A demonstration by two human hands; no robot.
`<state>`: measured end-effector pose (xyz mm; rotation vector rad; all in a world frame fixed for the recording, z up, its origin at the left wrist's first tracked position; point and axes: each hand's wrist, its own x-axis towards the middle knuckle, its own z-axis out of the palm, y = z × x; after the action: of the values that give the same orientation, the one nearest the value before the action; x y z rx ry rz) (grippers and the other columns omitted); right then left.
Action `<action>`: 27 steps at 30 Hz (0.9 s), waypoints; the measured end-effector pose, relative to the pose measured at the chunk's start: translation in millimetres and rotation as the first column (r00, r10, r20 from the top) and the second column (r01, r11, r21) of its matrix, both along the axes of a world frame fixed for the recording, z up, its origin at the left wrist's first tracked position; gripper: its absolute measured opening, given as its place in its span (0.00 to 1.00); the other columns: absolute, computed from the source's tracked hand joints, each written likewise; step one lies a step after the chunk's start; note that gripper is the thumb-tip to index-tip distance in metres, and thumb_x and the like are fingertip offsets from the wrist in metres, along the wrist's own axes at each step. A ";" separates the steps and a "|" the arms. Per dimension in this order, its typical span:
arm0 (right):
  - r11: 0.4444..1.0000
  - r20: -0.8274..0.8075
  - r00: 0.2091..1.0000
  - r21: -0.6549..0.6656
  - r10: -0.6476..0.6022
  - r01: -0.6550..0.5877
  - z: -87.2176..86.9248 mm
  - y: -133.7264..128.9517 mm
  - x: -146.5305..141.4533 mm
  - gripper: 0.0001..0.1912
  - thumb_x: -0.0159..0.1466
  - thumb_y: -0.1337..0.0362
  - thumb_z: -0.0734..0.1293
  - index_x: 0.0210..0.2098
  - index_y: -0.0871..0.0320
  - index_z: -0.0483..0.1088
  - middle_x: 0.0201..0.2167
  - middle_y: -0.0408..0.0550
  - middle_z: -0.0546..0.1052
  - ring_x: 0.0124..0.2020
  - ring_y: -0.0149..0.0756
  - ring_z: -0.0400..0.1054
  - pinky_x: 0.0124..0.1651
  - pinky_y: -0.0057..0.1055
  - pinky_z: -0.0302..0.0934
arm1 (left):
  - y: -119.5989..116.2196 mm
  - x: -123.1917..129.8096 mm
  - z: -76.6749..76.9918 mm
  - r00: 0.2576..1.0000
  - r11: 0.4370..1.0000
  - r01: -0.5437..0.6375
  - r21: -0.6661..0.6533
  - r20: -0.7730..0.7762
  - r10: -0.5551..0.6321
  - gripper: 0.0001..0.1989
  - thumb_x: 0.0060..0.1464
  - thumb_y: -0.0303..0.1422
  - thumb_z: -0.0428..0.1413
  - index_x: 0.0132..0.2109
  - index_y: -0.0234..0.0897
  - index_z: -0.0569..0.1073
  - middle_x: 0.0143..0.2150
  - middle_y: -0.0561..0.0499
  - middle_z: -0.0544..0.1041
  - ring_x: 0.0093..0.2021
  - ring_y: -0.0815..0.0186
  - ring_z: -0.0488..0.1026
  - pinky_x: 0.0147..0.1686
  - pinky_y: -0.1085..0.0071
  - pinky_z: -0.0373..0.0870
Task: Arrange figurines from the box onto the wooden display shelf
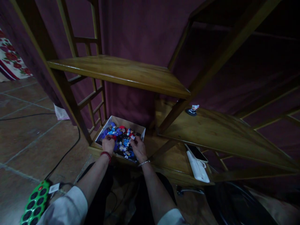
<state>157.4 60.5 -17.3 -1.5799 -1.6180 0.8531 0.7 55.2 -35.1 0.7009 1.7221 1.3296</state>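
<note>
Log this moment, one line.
left hand: among figurines in box | right hand: same box | grips: unclear | lone figurine: on shelf, right

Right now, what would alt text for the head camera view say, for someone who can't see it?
A person's left grip and right grip reach into an open box of small colorful figurines on a low wooden shelf. To the right, a lone figurine stands on a higher board, with what looks like a phone lower down.

Dim light, heavy upper-right shadow
</note>
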 end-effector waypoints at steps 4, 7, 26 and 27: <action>1.000 0.030 1.000 -0.024 0.001 0.000 -2.2 1.3 -0.2 0.08 0.58 0.59 0.58 0.33 0.55 0.65 0.27 0.41 0.74 0.30 0.32 0.68 0.34 0.26 0.60 | 3.2 -1.5 7.4 0.974 0.979 -0.184 -0.087 0.117 0.193 0.12 0.41 0.23 0.53 0.37 0.35 0.68 0.29 0.48 0.74 0.33 0.63 0.73 0.27 0.73 0.66; 1.000 0.046 0.999 -0.022 0.010 -0.009 -2.8 1.5 0.2 0.09 0.58 0.58 0.59 0.34 0.55 0.65 0.28 0.42 0.74 0.30 0.32 0.69 0.35 0.26 0.60 | 5.5 -0.2 14.3 0.932 0.977 -0.196 -0.083 0.294 0.212 0.14 0.42 0.19 0.50 0.38 0.33 0.67 0.24 0.52 0.72 0.26 0.68 0.72 0.25 0.75 0.65; 1.000 -0.011 1.000 0.018 0.013 -0.012 -17.0 6.6 1.6 0.14 0.59 0.62 0.57 0.45 0.51 0.64 0.27 0.40 0.76 0.28 0.32 0.71 0.34 0.27 0.65 | 0.5 -2.6 18.8 0.994 0.997 -0.069 -0.037 0.082 0.072 0.05 0.44 0.23 0.52 0.30 0.34 0.70 0.32 0.46 0.75 0.33 0.62 0.74 0.31 0.69 0.67; 1.000 -0.020 1.000 0.009 0.014 -0.014 -17.3 6.7 1.8 0.14 0.60 0.62 0.57 0.45 0.51 0.63 0.28 0.40 0.76 0.28 0.31 0.71 0.34 0.27 0.65 | -0.7 -7.1 17.9 0.995 0.994 -0.075 -0.074 -0.074 0.070 0.05 0.43 0.24 0.53 0.30 0.36 0.71 0.32 0.46 0.75 0.35 0.60 0.73 0.33 0.68 0.66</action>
<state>159.2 67.3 -34.6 -1.5514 -1.6183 0.8655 -6.4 54.5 -17.2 0.6550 1.8612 1.2941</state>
